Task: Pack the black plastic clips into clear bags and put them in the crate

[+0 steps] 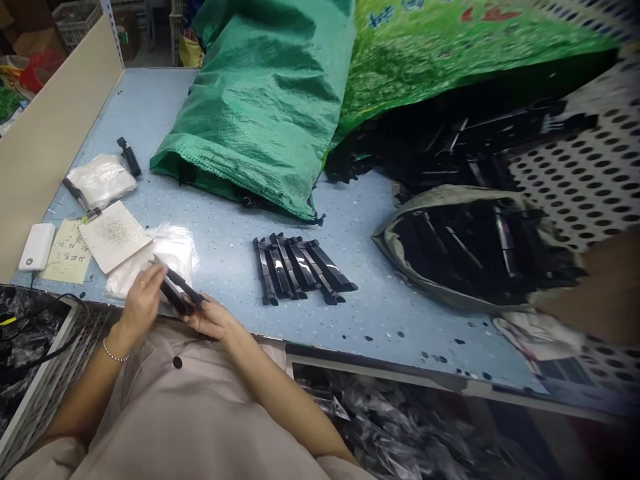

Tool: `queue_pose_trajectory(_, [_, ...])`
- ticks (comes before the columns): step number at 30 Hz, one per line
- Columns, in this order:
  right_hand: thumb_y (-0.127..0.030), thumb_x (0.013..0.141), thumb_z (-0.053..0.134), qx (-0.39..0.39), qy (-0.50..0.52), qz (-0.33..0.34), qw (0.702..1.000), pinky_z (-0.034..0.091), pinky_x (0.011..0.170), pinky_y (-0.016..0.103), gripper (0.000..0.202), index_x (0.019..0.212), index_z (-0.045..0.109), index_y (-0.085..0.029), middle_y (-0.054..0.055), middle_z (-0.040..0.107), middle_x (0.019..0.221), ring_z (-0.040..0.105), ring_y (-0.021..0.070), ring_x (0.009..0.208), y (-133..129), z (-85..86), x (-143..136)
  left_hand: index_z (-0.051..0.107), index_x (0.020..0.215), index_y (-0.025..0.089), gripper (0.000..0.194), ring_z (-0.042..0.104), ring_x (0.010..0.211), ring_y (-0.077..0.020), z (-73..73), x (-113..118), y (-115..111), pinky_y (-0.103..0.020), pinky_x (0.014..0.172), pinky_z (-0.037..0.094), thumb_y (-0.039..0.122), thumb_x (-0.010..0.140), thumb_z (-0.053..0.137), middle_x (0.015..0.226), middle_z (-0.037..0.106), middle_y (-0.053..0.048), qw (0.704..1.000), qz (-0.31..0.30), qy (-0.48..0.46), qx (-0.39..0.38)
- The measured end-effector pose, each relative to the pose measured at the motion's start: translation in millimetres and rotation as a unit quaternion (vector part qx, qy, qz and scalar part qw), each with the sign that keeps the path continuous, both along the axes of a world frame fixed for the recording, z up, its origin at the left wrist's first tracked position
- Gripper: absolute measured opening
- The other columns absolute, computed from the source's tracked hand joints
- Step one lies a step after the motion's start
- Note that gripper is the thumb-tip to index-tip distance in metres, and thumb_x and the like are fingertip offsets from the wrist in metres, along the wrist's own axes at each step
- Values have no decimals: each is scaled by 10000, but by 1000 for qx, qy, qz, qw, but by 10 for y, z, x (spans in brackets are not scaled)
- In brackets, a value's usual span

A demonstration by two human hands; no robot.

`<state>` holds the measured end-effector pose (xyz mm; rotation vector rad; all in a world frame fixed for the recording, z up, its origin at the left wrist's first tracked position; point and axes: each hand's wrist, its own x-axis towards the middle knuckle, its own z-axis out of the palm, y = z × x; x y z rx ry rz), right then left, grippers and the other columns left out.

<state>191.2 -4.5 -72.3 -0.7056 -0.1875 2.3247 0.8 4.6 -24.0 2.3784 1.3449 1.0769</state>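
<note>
Wears a beige shirt [190,407]; pinches slim black plastic pieces [181,288] with left hand [141,300], clasps lower ends in right hand [210,319]. Faces, from the grip, glossy black strips [303,267] at three o'clock on speckled blue tabletop [345,320], green woven sack [273,113] at one, white crate [80,25] at eleven.

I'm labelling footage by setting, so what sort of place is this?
Probably a small workshop or packing station: black plastic-looking parts lie in a row on the blue table, a grey-green bag holds more black pieces, and thin clear plastic bags lie by the left hand.
</note>
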Motion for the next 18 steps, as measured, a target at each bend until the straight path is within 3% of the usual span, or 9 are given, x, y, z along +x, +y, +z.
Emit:
queue_pose_trajectory(3, [-274, 610, 917, 51, -36, -55, 997, 537, 542, 208, 392, 850, 616, -195, -25, 657, 692, 614, 110, 584, 42, 40, 76, 368, 1545, 251, 585, 591, 1249, -247, -73, 144, -126, -437, 1018, 557, 84, 985, 393, 1366, 595, -158, 997, -70, 6, 30])
queue_pose_trajectory(7, [-355, 618, 922, 121, -111, -154, 974, 484, 508, 205, 653, 1149, 553, -258, -67, 648, 699, 586, 103, 536, -8, 197, 368, 364, 1546, 274, 589, 584, 1264, -238, -252, 362, -60, -418, 1032, 552, 82, 990, 395, 1344, 594, -141, 996, -22, -36, 78])
queue_pose_trajectory(9, [-360, 599, 931, 124, -110, -164, 972, 473, 512, 213, 715, 1193, 544, -271, -91, 603, 641, 552, 97, 504, -80, 269, 534, 355, 1550, 272, 602, 604, 1242, -223, -307, 525, 18, -385, 1026, 556, 71, 985, 407, 1313, 614, -134, 992, -65, -40, 104])
queue_pose_trajectory(11, [-345, 579, 934, 107, -98, -174, 974, 481, 537, 232, 672, 1147, 583, -265, -100, 546, 587, 563, 113, 533, -172, 319, 690, 357, 1549, 274, 611, 613, 1231, -209, -319, 699, 99, -354, 1030, 553, 66, 979, 429, 1294, 624, -124, 987, -95, -54, 121])
queue_pose_trajectory(14, [-387, 652, 877, 73, -93, -195, 974, 496, 570, 260, 475, 1038, 636, -252, -68, 534, 591, 610, 153, 637, -316, 344, 876, 372, 1541, 285, 590, 593, 1264, -209, -285, 926, 208, -353, 1059, 534, 97, 986, 446, 1331, 599, -116, 985, -74, -90, 127])
queue_pose_trajectory(18, [-426, 664, 856, 64, -92, -195, 974, 489, 555, 270, 387, 941, 660, -238, -25, 589, 641, 595, 158, 635, -408, 296, 1011, 333, 1556, 287, 597, 628, 1219, -206, -229, 1141, 199, -352, 1023, 559, 103, 996, 421, 1320, 609, -121, 975, -166, -83, 121])
